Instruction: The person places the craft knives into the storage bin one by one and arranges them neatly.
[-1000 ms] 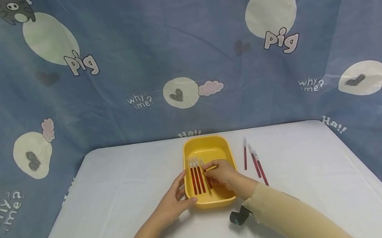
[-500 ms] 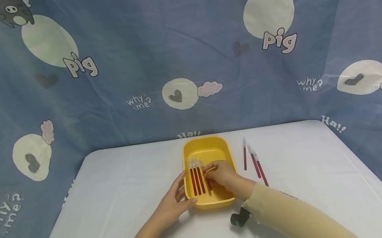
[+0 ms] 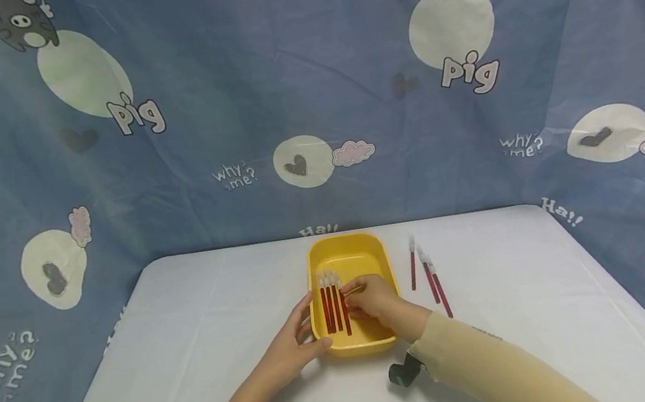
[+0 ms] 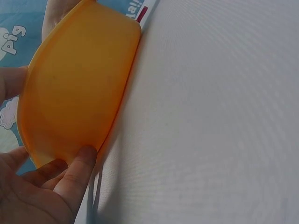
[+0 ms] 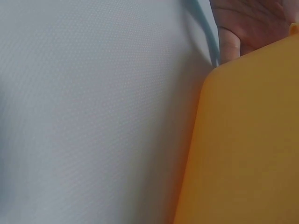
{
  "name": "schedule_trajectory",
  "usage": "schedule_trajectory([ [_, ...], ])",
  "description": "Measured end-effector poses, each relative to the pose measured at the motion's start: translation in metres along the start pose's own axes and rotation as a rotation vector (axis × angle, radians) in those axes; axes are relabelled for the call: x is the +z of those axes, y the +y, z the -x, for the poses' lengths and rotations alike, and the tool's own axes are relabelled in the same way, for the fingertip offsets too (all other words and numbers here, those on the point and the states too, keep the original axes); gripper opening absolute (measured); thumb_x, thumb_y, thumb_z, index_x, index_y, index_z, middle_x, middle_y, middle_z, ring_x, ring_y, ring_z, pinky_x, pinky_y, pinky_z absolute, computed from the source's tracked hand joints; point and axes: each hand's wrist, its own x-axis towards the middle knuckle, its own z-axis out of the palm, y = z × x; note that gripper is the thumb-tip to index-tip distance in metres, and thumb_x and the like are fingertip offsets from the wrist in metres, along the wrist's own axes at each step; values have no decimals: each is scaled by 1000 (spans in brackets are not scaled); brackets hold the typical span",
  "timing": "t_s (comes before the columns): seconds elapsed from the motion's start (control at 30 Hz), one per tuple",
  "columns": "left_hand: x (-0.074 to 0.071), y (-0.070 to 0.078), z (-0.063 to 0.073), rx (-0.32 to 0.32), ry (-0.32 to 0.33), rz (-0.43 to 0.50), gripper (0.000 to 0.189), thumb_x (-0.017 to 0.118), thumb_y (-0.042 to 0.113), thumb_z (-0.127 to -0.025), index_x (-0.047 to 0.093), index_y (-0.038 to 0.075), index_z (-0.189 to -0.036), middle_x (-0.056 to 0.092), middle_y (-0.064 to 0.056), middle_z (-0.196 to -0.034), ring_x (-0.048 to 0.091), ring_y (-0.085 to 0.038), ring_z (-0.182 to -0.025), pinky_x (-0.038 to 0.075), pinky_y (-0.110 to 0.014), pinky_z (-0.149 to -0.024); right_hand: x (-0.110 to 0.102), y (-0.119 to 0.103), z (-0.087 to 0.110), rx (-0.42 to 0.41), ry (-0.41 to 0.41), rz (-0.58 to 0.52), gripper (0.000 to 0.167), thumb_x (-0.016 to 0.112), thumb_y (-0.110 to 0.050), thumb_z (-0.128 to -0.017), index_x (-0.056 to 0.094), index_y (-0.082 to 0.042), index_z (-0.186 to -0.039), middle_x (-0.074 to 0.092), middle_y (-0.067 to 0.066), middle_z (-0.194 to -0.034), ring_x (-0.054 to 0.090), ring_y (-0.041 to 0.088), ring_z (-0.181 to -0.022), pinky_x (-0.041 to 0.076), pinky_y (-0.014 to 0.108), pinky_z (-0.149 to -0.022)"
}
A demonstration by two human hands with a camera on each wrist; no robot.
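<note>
A yellow tray (image 3: 362, 346) stands on the white table. Inside its left half, slim red pens (image 3: 330, 309) with pale, see-through caps lie side by side. My right hand (image 3: 375, 299) reaches over the tray and pinches another red pen (image 3: 346, 315) near its capped end, at the right of that row. My left hand (image 3: 290, 341) holds the tray's front left corner, the thumb at the front and the fingers along the left side. In the left wrist view, fingertips (image 4: 85, 154) press on the tray's outer wall. The right wrist view hides the right fingers' work.
Three more red pens (image 3: 435, 281) with pale caps lie on the table (image 3: 498, 286) to the right of the tray. A blue patterned cloth (image 3: 306, 92) hangs behind the table's far edge. Black wrist cameras (image 3: 405, 370) sit on both wrists.
My right hand has shifted the pinched pen slightly left, straighter and closer to the row. The left hand stays at the tray.
</note>
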Motion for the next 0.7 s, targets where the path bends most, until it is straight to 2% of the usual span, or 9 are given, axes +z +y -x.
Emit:
schedule_trajectory([
  [0.23, 0, -2, -1, 14, -6, 11, 95, 81, 27, -86, 21, 29, -161, 27, -15, -162, 40, -38, -141, 40, -52, -110, 0, 1, -1, -28, 31, 17, 19, 62, 7, -92, 70, 5, -109, 67, 12, -93, 66, 17, -74, 62, 29, -70],
  [0.4, -1, -2, 0, 11, -4, 5, 95, 81, 27, -86, 21, 29, -160, 28, -15, -162, 40, -38, -142, 40, -52, -110, 0, 1, -2, -65, 53, -24, 19, 62, 7, -92, 68, 7, -110, 67, 15, -97, 66, 18, -75, 61, 30, -71],
  [0.57, -1, -2, 0, 7, -3, 1, 95, 81, 27, -86, 22, 30, -160, 28, -14, -162, 40, -37, -142, 40, -51, -111, -4, -6, 3, -122, 64, -63, 21, 61, 7, -92, 66, 9, -112, 66, 17, -102, 68, 26, -79, 62, 37, -75],
  [0.7, 0, -2, -1, -3, 5, -9, 95, 81, 30, -85, 22, 30, -160, 29, -15, -162, 40, -37, -141, 40, -52, -110, -12, -15, 8, -175, 64, -30, 21, 63, 5, -93, 67, 8, -113, 66, 16, -106, 69, 31, -86, 62, 39, -78],
])
